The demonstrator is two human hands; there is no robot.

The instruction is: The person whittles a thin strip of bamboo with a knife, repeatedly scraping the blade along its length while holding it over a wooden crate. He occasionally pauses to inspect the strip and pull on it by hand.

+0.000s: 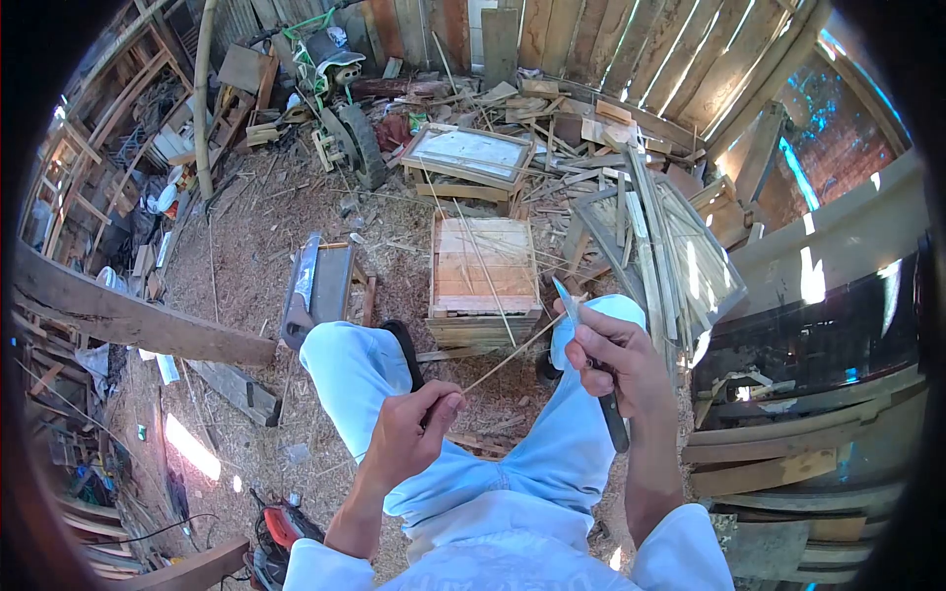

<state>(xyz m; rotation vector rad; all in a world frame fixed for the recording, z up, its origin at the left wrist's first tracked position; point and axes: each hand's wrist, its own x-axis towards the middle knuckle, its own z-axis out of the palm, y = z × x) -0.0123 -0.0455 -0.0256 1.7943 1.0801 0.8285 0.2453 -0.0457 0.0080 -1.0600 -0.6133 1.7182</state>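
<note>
My left hand [411,433] is closed in a pinch around the near end of a thin wooden stick [510,355]. The stick slants up and to the right, toward the blade in my other hand. My right hand [616,357] is wrapped round the dark handle of a knife [569,299], whose pointed blade rises up and left. The blade is beside the stick's far end; whether they touch is hard to make out. Both hands are above my knees. Beyond them a wooden box [483,258] stands on the floor, with long thin sticks lying across it.
A hand saw [307,276] lies on a small dark bench [330,286] left of the box. Behind is a white-topped wooden frame [473,153]. Planks and strips [650,241] lean at right. A wooden beam [138,310] juts in from the left. Shavings cover the floor.
</note>
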